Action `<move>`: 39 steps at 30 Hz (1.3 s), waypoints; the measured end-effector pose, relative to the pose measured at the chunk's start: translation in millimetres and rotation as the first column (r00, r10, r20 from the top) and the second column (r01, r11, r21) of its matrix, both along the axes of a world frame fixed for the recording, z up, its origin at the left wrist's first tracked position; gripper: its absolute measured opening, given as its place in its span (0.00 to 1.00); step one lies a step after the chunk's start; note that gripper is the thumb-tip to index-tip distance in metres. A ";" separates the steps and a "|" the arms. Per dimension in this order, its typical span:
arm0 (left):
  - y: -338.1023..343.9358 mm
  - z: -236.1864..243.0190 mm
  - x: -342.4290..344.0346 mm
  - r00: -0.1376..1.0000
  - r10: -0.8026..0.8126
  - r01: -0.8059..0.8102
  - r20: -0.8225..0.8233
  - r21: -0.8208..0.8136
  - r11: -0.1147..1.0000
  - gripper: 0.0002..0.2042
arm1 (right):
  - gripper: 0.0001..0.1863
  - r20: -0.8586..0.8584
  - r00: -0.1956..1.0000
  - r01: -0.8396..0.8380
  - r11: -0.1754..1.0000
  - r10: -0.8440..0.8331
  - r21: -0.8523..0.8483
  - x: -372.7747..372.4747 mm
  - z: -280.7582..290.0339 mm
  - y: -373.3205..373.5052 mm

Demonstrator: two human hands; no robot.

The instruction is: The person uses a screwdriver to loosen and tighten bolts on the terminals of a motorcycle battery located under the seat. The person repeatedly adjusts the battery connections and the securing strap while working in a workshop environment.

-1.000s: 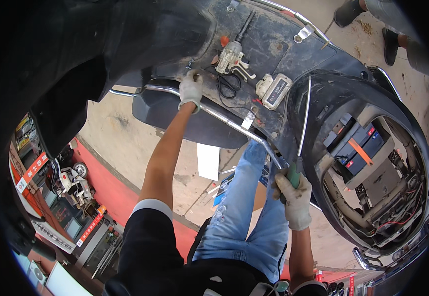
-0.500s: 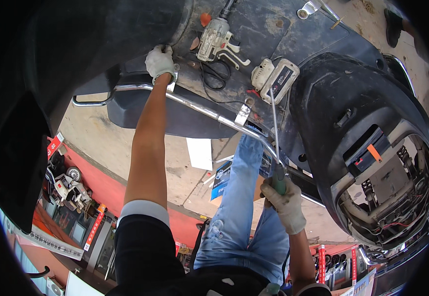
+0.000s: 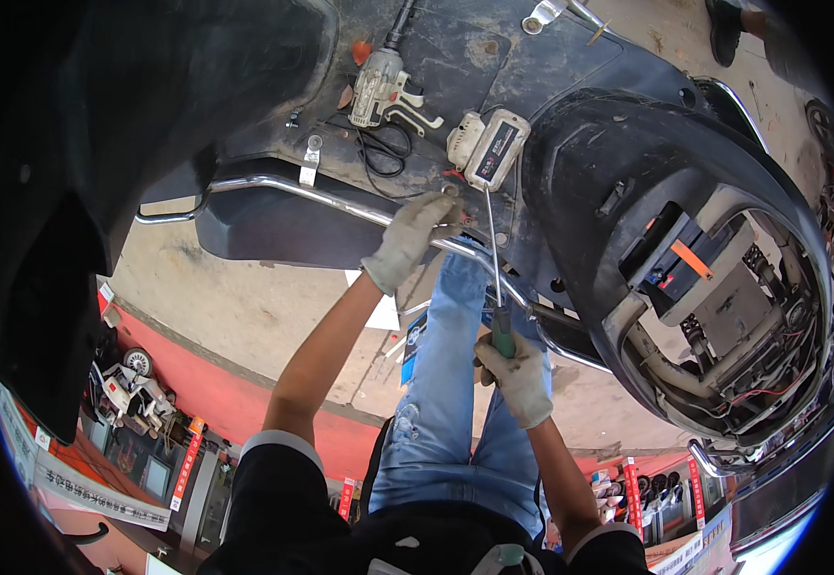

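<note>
My gloved left hand (image 3: 409, 235) is over the chrome side rail (image 3: 340, 198) at the right-hand bracket area, fingers curled; what they touch is hidden. My gloved right hand (image 3: 514, 379) grips the green handle of a long screwdriver (image 3: 501, 328). Its steel shaft points up across the rail toward the black footboard (image 3: 522, 67). On that board lie a pale impact wrench (image 3: 376, 88), a battery pack (image 3: 498, 149) and a looped black cord (image 3: 383, 153). A silver bracket (image 3: 309, 163) stands on the rail to the left.
The scooter's open seat compartment (image 3: 733, 326) fills the right, with wiring and an orange strap. Black bodywork (image 3: 168, 77) covers the upper left. Another person's shoe (image 3: 723, 29) is at top right. Parts and shopfronts (image 3: 134, 393) lie beyond the pavement.
My left hand has left the left bracket and moved right and down along the rail. My right hand with the screwdriver has shifted slightly left. The whole view has also shifted.
</note>
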State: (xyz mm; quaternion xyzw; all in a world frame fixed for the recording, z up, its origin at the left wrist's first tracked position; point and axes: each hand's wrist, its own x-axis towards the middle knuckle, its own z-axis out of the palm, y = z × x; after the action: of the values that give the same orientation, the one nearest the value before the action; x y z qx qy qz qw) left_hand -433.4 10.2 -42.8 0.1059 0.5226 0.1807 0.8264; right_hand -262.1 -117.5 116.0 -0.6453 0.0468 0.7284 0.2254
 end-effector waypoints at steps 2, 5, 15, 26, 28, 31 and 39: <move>-24.8 -4.6 40.4 0.998 0.026 -0.022 -0.062 0.068 0.997 0.16 | 0.07 0.043 0.999 0.004 1.000 -0.005 0.008 5.3 9.8 0.1; -32.0 -16.2 88.4 0.984 0.111 -0.093 -0.143 0.125 0.988 0.15 | 0.07 0.084 0.996 0.030 0.999 -0.032 0.029 14.2 23.4 1.6; -38.6 132.3 102.3 0.970 0.092 -0.027 -0.226 0.276 0.961 0.09 | 0.11 0.299 0.954 -0.084 0.939 -0.020 0.332 57.6 75.8 0.2; -34.8 310.3 195.4 0.749 -0.500 0.658 -0.436 0.579 0.481 0.11 | 0.18 0.578 0.794 -0.319 0.681 -0.188 0.659 158.7 134.8 2.4; -43.0 311.0 211.6 0.740 -0.540 0.660 -0.400 0.583 0.474 0.11 | 0.19 0.533 0.822 -0.252 0.710 -0.201 0.658 179.5 145.1 -5.8; -48.9 314.5 237.0 0.700 -0.619 0.679 -0.355 0.599 0.425 0.13 | 0.19 0.417 0.894 -0.169 0.743 -0.160 0.647 212.1 154.5 -18.2; -70.0 307.0 276.0 0.624 -0.770 0.721 -0.133 0.479 0.501 0.17 | 0.17 0.253 0.960 -0.078 0.759 -0.117 0.646 258.6 151.8 -50.5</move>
State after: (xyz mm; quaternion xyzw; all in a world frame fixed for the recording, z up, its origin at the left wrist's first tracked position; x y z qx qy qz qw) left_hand -157.4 -59.8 264.2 0.5164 0.3204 -0.0628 0.7916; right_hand -3.5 -168.0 267.8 -0.6219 -0.2341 0.5986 0.4473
